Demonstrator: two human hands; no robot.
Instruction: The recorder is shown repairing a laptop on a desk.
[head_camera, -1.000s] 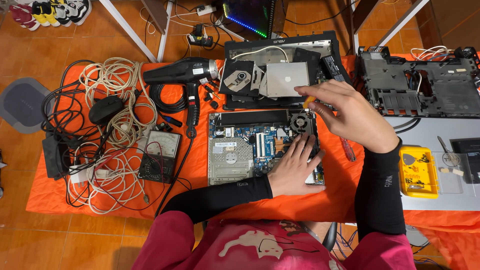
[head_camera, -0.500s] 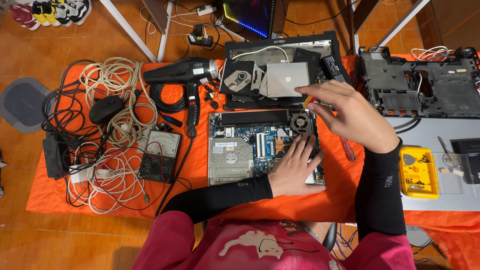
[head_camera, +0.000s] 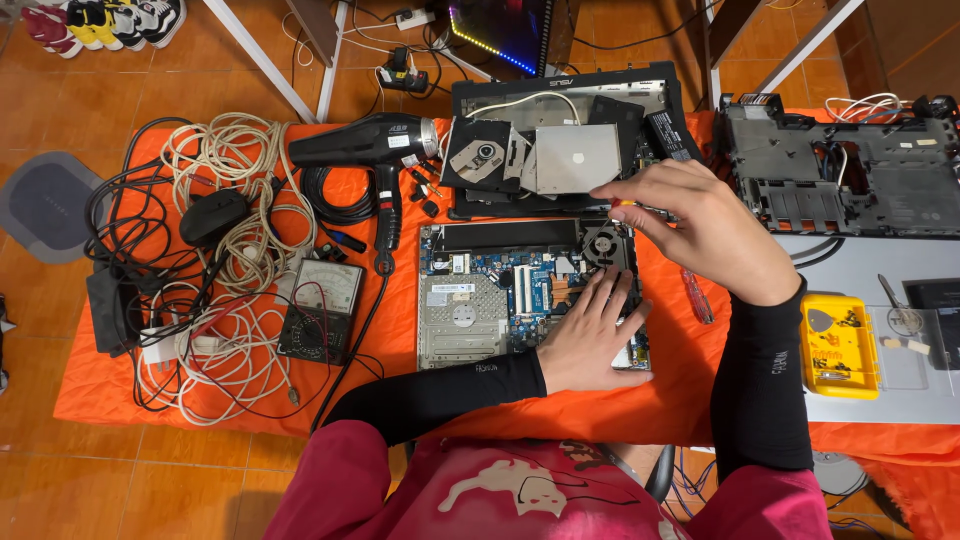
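A: Where is the left hand (head_camera: 590, 335) resting?

B: It is lying flat, fingers spread, on the lower right part of the open laptop base (head_camera: 525, 295), which is sitting mid-bench on the orange cloth (head_camera: 130, 385). Its grip is apart, clamped on nothing.

A: And the right hand (head_camera: 700, 230)?

B: It is hovering over the cooling fan (head_camera: 603, 243) at the board's top right corner, fingers pinched together on a small tool with an orange tip (head_camera: 624, 203); the tool's kind I cannot tell.

A: Surroundings?

B: A black hair dryer (head_camera: 375, 150) and an analogue meter (head_camera: 322, 310) are lying to the left, a yellow parts box (head_camera: 838, 345) to the right
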